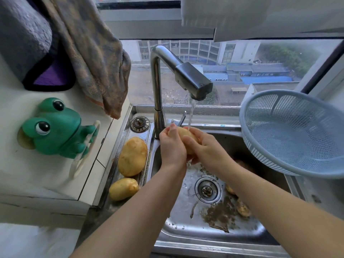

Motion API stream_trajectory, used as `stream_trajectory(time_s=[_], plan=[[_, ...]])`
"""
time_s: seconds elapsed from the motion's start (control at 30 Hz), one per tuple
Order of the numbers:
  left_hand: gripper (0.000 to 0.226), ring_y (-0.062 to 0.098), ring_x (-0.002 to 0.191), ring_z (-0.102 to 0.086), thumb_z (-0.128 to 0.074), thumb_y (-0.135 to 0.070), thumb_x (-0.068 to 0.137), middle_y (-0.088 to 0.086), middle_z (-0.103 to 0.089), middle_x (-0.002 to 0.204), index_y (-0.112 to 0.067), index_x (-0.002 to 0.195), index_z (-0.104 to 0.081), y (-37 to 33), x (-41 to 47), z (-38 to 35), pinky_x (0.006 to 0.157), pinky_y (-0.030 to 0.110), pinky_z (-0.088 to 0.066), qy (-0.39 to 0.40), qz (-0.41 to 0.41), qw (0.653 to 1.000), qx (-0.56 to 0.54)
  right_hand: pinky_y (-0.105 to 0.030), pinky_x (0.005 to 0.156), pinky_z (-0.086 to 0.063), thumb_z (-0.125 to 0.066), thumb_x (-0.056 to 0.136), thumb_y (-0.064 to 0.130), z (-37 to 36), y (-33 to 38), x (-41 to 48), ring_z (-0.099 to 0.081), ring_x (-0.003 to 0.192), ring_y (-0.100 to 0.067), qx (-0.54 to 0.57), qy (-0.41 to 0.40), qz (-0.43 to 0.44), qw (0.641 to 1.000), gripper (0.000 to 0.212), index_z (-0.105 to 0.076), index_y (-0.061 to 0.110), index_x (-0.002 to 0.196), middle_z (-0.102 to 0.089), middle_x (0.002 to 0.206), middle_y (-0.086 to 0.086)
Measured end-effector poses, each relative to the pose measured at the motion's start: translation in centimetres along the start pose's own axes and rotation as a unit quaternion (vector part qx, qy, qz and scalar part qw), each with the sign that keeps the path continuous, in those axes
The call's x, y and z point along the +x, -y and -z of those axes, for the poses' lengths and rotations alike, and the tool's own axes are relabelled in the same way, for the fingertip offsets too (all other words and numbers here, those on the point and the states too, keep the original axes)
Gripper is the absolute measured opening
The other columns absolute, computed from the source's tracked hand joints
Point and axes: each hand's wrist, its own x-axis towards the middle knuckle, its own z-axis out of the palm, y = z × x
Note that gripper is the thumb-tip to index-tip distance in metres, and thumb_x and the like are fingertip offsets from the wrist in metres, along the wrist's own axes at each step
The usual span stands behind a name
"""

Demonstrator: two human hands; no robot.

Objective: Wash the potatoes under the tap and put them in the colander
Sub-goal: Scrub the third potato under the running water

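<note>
- Left hand (172, 144) and right hand (202, 148) both curl round one potato (186, 134), gripping it between them; water from the tap (193, 81) lands on it beside the right fingers
- Large potato (132, 156) and small potato (123, 189) lie left of the left hand, on the sink (186, 229) ledge
- Colander (297, 131) sits right of the right hand, apart from it

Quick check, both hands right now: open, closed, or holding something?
Left hand: grips the potato under the tap.
Right hand: grips the same potato.
</note>
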Motion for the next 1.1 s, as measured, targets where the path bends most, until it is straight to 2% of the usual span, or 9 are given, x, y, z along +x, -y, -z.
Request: stream_trajectory(time_s=[0.17, 0.27, 0.37, 0.57, 0.63, 0.77, 0.9, 1.03, 1.1], plan=[[0.028, 0.029, 0.077, -0.063, -0.039, -0.039, 0.102, 0.017, -0.061, 0.095, -0.016, 0.103, -0.055, -1.2, 0.8, 0.9, 0.064, 0.039, -0.052, 0.024, 0.094, 0.988, -0.123, -0.029, 0.072, -0.059, -0.059, 0.093, 0.008, 1.0, -0.4, -0.2, -0.068, 0.085, -0.021, 0.010, 0.096, 0.032, 0.995, 0.060, -0.033, 0.034, 0.140, -0.064, 0.102, -0.006], [0.023, 0.027, 0.071, -0.058, -0.039, -0.034, 0.101, 0.015, -0.060, 0.087, -0.019, 0.098, -0.057, -1.5, 1.1, 0.9, 0.064, 0.036, -0.049, 0.065, 0.188, 0.959, -0.203, -0.031, 0.083, -0.058, -0.072, 0.085, 0.017, 1.3, -0.9, -0.2, -0.071, 0.083, -0.016, -0.089, 0.024, 0.086, 0.992, 0.059, -0.046, 0.038, 0.135, -0.072, 0.095, -0.001], [0.029, 0.028, 0.073, -0.060, -0.034, -0.036, 0.104, 0.018, -0.059, 0.093, -0.021, 0.101, -0.058, -1.3, 1.4, 0.9, 0.065, 0.041, -0.052, 0.093, 0.192, 0.944, -0.253, -0.026, 0.082, -0.056, -0.079, 0.077, 0.029, 1.1, -1.8, -0.2, -0.069, 0.075, -0.009, -0.092, -0.054, 0.082, 0.991, 0.056, -0.058, 0.036, 0.128, -0.074, 0.080, 0.001], [0.058, 0.017, 0.075, -0.064, -0.057, -0.055, 0.088, 0.007, -0.066, 0.085, -0.008, 0.122, -0.054, 1.2, 0.5, 0.4, 0.069, 0.032, -0.051, 0.159, 0.019, 0.983, -0.087, -0.024, 0.074, -0.055, -0.065, 0.088, 0.033, -0.4, -1.4, 0.3, -0.070, 0.085, -0.010, 0.173, -0.114, 0.011, 0.978, 0.029, -0.072, 0.019, 0.112, -0.076, 0.094, -0.002], [0.063, 0.015, 0.072, -0.063, -0.063, -0.060, 0.080, 0.006, -0.067, 0.084, -0.006, 0.112, -0.060, 1.6, 0.4, 0.3, 0.066, 0.027, -0.052, 0.165, 0.027, 0.981, -0.096, -0.028, 0.078, -0.055, -0.061, 0.091, 0.032, -0.5, -1.2, 0.9, -0.069, 0.084, -0.016, 0.221, -0.092, -0.043, 0.970, 0.028, -0.073, 0.015, 0.109, -0.075, 0.094, -0.006], [0.055, 0.013, 0.051, -0.055, -0.048, -0.059, 0.090, 0.007, -0.062, 0.071, -0.010, 0.112, -0.063, 1.2, 0.6, 0.9, 0.054, 0.026, -0.052, 0.154, 0.132, 0.969, -0.145, -0.021, 0.056, -0.041, -0.053, 0.096, 0.023, 0.7, -1.7, 1.3, -0.045, 0.052, -0.008, 0.263, 0.007, -0.093, 0.960, 0.024, -0.067, 0.016, 0.115, -0.056, 0.071, -0.004], [0.064, 0.018, 0.056, -0.065, -0.031, -0.064, 0.095, 0.016, -0.069, 0.095, -0.013, 0.120, -0.060, 0.9, 0.7, 1.1, 0.058, 0.031, -0.055, 0.149, 0.174, 0.964, -0.135, -0.018, 0.055, -0.044, -0.053, 0.095, 0.025, 1.4, -1.9, 1.3, -0.051, 0.053, -0.006, 0.175, 0.036, -0.068, 0.982, 0.027, -0.065, 0.024, 0.120, -0.060, 0.076, -0.003], [0.057, 0.022, 0.089, -0.066, -0.022, -0.061, 0.099, 0.011, -0.069, 0.099, -0.018, 0.109, -0.058, 1.1, 0.4, 1.1, 0.083, 0.038, -0.054, 0.128, 0.155, 0.977, -0.078, -0.027, 0.084, -0.051, -0.044, 0.101, 0.031, 0.3, -2.0, 1.9, -0.063, 0.103, -0.017, 0.091, -0.028, -0.038, 0.995, 0.032, -0.062, 0.019, 0.125, -0.068, 0.116, -0.006], [0.050, 0.019, 0.097, -0.064, -0.023, -0.055, 0.101, 0.007, -0.068, 0.104, -0.020, 0.109, -0.058, 1.5, 0.0, 0.8, 0.095, 0.043, -0.051, 0.136, 0.109, 0.984, -0.027, -0.031, 0.083, -0.050, -0.043, 0.099, 0.042, -0.5, -2.1, 2.0, -0.065, 0.097, -0.019, 0.061, -0.068, -0.028, 0.995, 0.035, -0.068, 0.019, 0.109, -0.070, 0.104, -0.005]])
